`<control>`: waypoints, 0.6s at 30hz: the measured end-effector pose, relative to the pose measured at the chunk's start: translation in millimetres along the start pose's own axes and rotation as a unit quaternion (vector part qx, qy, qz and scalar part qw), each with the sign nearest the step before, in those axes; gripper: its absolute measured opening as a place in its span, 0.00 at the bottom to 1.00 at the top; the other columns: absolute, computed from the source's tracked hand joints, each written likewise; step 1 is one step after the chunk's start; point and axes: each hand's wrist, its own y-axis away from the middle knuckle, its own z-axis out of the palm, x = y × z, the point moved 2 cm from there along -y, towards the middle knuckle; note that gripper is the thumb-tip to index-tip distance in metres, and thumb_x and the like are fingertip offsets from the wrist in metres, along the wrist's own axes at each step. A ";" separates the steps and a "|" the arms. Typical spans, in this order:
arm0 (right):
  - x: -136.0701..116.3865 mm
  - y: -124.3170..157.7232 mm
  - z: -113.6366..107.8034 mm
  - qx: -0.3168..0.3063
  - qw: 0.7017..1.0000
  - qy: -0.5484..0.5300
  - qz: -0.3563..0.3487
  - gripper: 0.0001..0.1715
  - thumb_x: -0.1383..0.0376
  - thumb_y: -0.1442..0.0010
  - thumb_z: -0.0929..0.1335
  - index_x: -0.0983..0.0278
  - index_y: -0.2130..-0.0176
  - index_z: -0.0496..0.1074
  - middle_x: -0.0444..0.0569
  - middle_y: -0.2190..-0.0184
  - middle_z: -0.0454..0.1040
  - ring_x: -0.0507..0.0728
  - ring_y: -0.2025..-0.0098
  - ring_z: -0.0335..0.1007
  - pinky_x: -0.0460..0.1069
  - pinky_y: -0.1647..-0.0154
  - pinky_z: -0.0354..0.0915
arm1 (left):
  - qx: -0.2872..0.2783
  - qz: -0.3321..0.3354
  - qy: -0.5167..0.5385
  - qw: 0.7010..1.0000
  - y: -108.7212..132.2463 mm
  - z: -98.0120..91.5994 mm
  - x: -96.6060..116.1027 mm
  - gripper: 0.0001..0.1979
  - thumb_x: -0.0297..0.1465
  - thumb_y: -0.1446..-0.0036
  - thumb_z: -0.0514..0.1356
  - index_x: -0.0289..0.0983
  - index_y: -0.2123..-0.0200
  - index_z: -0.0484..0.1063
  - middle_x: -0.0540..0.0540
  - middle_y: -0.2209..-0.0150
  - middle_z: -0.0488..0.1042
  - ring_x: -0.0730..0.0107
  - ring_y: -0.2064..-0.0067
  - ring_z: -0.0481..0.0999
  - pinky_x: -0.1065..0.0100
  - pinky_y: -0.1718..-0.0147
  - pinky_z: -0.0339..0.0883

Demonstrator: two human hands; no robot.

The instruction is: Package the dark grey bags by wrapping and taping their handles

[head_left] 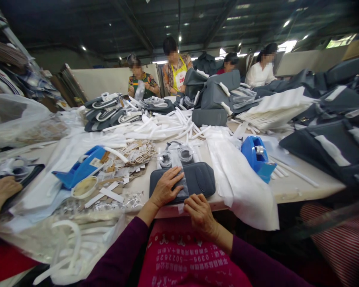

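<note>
A dark grey bag (pixel 199 181) lies flat at the front edge of the table, with wrapped, coiled straps (pixel 185 154) beyond its far side. Across its middle runs a translucent whitish strip (pixel 183 188). My left hand (pixel 166 186) rests flat on the bag beside this strip, fingers stretched out. At the bag's near edge, my right hand (pixel 201 213) is closed, with thumb and fingers pinching the strip's loose end. Part of the bag is hidden under my left hand.
Blue tape dispensers (pixel 83 165) (pixel 255 155) stand on both sides. White foam sheets (pixel 242 179) hang over the front edge at right. Paper tags (pixel 134 153) lie left, white tubes (pixel 170 123) behind. A neighbour's hand (pixel 2 189) is far left; several people work across the table.
</note>
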 end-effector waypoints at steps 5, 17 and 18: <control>-6.2 13.6 -10.8 -0.014 0.999 -0.050 -0.001 0.18 0.71 0.33 0.55 0.65 0.71 0.66 0.48 0.71 0.70 0.55 0.66 0.59 0.52 0.63 0.53 | -0.007 -0.003 0.000 1.000 0.3 1.7 -0.9 0.25 0.33 0.41 0.58 0.38 0.41 0.62 0.39 0.36 0.59 0.57 0.34 0.55 0.48 0.37 0.55; -3.4 -0.9 -6.6 0.009 0.999 -0.051 -0.002 0.13 0.69 0.34 0.60 0.65 0.65 0.72 0.49 0.70 0.72 0.55 0.63 0.62 0.51 0.62 0.57 | -0.010 0.013 -0.033 0.999 -0.1 4.3 -1.1 0.20 0.26 0.38 0.50 0.37 0.42 0.63 0.40 0.36 0.61 0.61 0.34 0.55 0.51 0.38 0.58; -3.7 -2.3 -7.1 0.009 0.999 -0.051 -0.002 0.13 0.69 0.34 0.60 0.65 0.66 0.72 0.48 0.71 0.71 0.55 0.64 0.61 0.51 0.63 0.56 | -0.012 0.013 -0.037 0.999 -0.3 4.5 -0.9 0.20 0.26 0.37 0.50 0.36 0.42 0.63 0.40 0.36 0.61 0.60 0.34 0.55 0.51 0.38 0.58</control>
